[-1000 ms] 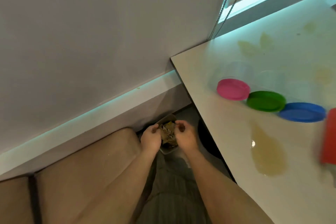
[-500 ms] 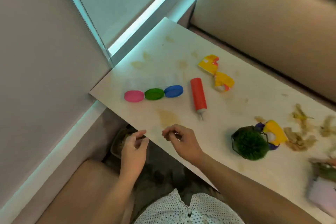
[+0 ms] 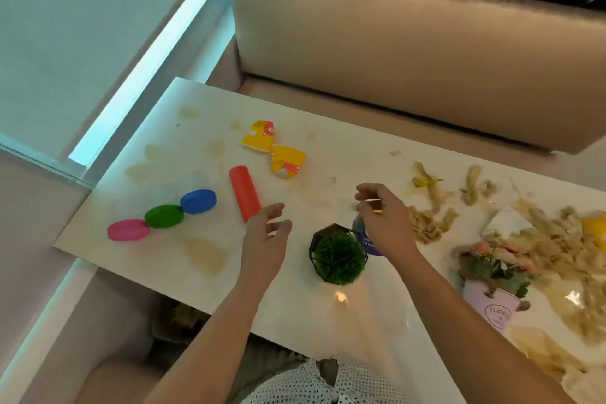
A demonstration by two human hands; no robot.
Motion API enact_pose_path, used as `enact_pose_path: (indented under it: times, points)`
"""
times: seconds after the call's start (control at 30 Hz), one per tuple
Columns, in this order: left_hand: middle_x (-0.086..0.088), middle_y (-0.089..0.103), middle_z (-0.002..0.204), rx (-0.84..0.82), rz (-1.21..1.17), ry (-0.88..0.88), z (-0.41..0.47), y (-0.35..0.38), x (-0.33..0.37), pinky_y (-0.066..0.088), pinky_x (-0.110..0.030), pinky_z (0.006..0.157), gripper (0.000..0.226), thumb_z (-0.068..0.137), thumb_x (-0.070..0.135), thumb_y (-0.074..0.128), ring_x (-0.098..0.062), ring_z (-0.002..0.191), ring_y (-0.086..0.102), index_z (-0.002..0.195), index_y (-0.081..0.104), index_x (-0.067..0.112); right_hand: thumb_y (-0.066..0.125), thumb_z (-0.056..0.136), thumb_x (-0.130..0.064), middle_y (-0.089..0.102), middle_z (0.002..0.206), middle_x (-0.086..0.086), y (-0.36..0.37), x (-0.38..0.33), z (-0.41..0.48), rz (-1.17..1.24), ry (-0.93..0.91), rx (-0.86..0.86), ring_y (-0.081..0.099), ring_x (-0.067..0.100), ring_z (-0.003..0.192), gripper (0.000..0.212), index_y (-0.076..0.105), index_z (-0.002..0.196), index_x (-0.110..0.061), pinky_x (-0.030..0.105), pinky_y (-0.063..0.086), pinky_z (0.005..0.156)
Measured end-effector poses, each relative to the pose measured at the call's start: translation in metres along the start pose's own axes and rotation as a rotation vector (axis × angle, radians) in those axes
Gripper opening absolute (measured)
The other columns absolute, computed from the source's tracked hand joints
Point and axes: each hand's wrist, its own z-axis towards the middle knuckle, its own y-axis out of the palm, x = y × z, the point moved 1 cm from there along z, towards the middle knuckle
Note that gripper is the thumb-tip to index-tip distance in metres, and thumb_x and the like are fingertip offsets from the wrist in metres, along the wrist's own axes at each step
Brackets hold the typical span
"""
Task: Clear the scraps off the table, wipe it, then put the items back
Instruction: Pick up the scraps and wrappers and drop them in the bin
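Observation:
The white table (image 3: 157,266) is smeared with brownish stains (image 3: 206,254). Beige stringy scraps (image 3: 426,223) lie at the right, and a bigger heap (image 3: 557,249) spreads further right. A crumpled yellow wrapper (image 3: 272,147) rests at the far middle. My left hand (image 3: 265,239) hovers open over the table, near a red tube (image 3: 244,192). My right hand (image 3: 387,220) curls over a purple and yellow wrapper (image 3: 367,241) beside a small green plant in a black pot (image 3: 337,256). The hand hides whether it grips the wrapper.
Pink (image 3: 128,229), green (image 3: 164,216) and blue (image 3: 198,201) lids sit in a row at the left. A pink flower pot (image 3: 492,302) stands at the right among scraps. A bin (image 3: 177,321) holding scraps sits under the near table edge. A beige bench (image 3: 410,59) lines the far side.
Both hands rose from the bin under the table to above the tabletop. My view swung right along the table, and my right hand reached over the purple and yellow wrapper.

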Motion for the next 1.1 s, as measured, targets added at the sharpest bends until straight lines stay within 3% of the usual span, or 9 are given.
enact_pose_path:
  times: [0.2, 0.3, 0.37, 0.47, 0.63, 0.77, 0.87, 0.97, 1.1]
  points:
    - [0.008, 0.058, 0.128, 0.035, 0.079, 0.005, 0.063, 0.010, 0.042, 0.043, -0.011, 0.067, 0.046, 0.099, 0.019, 0.064, 0.003, 0.093, 0.060, 0.141, 0.054, 0.036, 0.057, 0.098, -0.017, 0.054, 0.129, 0.005, 0.016, -0.002, 0.072, -0.173, 0.029, -0.143, 0.060, 0.022, 0.102, 0.045, 0.051, 0.142, -0.024, 0.037, 0.050, 0.082]
    - [0.004, 0.053, 0.131, 0.034, 0.215, 0.038, 0.108, -0.003, 0.056, 0.050, -0.025, 0.081, 0.056, 0.098, 0.024, 0.065, 0.005, 0.091, 0.057, 0.148, 0.046, 0.041, 0.058, 0.098, -0.021, 0.044, 0.140, 0.011, 0.048, -0.009, 0.104, -0.252, 0.040, -0.230, 0.055, 0.028, 0.118, 0.055, 0.042, 0.150, -0.021, 0.031, 0.041, 0.090]
    - [-0.002, 0.048, 0.133, 0.029, 0.314, 0.018, 0.143, -0.012, 0.059, 0.052, -0.037, 0.093, 0.063, 0.098, 0.024, 0.064, 0.000, 0.087, 0.056, 0.152, 0.040, 0.045, 0.059, 0.096, -0.026, 0.038, 0.144, 0.014, 0.072, -0.013, 0.122, -0.306, 0.047, -0.271, 0.054, 0.034, 0.121, 0.060, 0.038, 0.152, -0.023, 0.036, 0.043, 0.100]
    - [-0.010, 0.042, 0.139, 0.005, 0.433, 0.022, 0.198, -0.021, 0.061, 0.050, -0.035, 0.095, 0.068, 0.097, 0.022, 0.063, -0.015, 0.086, 0.058, 0.155, 0.036, 0.044, 0.061, 0.095, -0.035, 0.033, 0.147, 0.015, 0.110, -0.018, 0.147, -0.394, 0.082, -0.300, 0.044, 0.040, 0.128, 0.067, 0.033, 0.155, -0.024, 0.043, 0.038, 0.110]
    - [-0.011, 0.034, 0.156, -0.122, 0.702, 0.074, 0.279, -0.027, 0.057, 0.050, -0.036, 0.100, 0.078, 0.092, 0.014, 0.065, -0.027, 0.113, 0.061, 0.159, 0.032, 0.036, 0.064, 0.090, -0.051, 0.028, 0.149, 0.011, 0.163, -0.013, 0.173, -0.589, 0.075, -0.346, 0.033, 0.039, 0.132, 0.081, 0.026, 0.157, -0.027, 0.046, 0.042, 0.104]
    - [-0.010, 0.019, 0.170, -0.279, 1.031, 0.164, 0.326, -0.023, 0.049, 0.043, -0.045, 0.114, 0.088, 0.087, 0.020, 0.071, -0.038, 0.143, 0.044, 0.162, 0.027, 0.033, 0.068, 0.086, -0.050, 0.033, 0.146, 0.010, 0.183, -0.005, 0.183, -0.722, 0.026, -0.352, 0.033, 0.038, 0.132, 0.086, 0.025, 0.156, -0.025, 0.049, 0.049, 0.097]
    - [-0.011, 0.029, 0.166, -0.329, 1.145, 0.185, 0.347, -0.021, 0.040, 0.043, -0.047, 0.112, 0.074, 0.092, 0.024, 0.068, -0.037, 0.143, 0.042, 0.159, 0.036, 0.029, 0.069, 0.084, -0.047, 0.035, 0.139, 0.012, 0.189, 0.000, 0.186, -0.738, 0.030, -0.350, 0.036, 0.037, 0.127, 0.083, 0.031, 0.152, -0.020, 0.048, 0.049, 0.094]
    - [-0.010, 0.051, 0.137, -0.254, 1.135, 0.209, 0.350, -0.019, 0.033, 0.054, -0.047, 0.095, 0.041, 0.095, 0.022, 0.065, -0.033, 0.123, 0.056, 0.135, 0.058, 0.023, 0.073, 0.079, -0.046, 0.034, 0.131, 0.011, 0.187, 0.003, 0.185, -0.710, 0.002, -0.315, 0.039, 0.035, 0.118, 0.078, 0.039, 0.142, -0.015, 0.045, 0.049, 0.090]
    - [-0.013, 0.056, 0.117, -0.185, 1.051, 0.192, 0.334, -0.016, 0.023, 0.051, -0.045, 0.084, 0.017, 0.100, 0.017, 0.057, -0.035, 0.107, 0.059, 0.117, 0.057, 0.013, 0.083, 0.072, -0.037, 0.035, 0.124, 0.007, 0.170, 0.007, 0.180, -0.556, 0.063, -0.285, 0.050, 0.033, 0.110, 0.082, 0.037, 0.135, -0.013, 0.037, 0.047, 0.081]
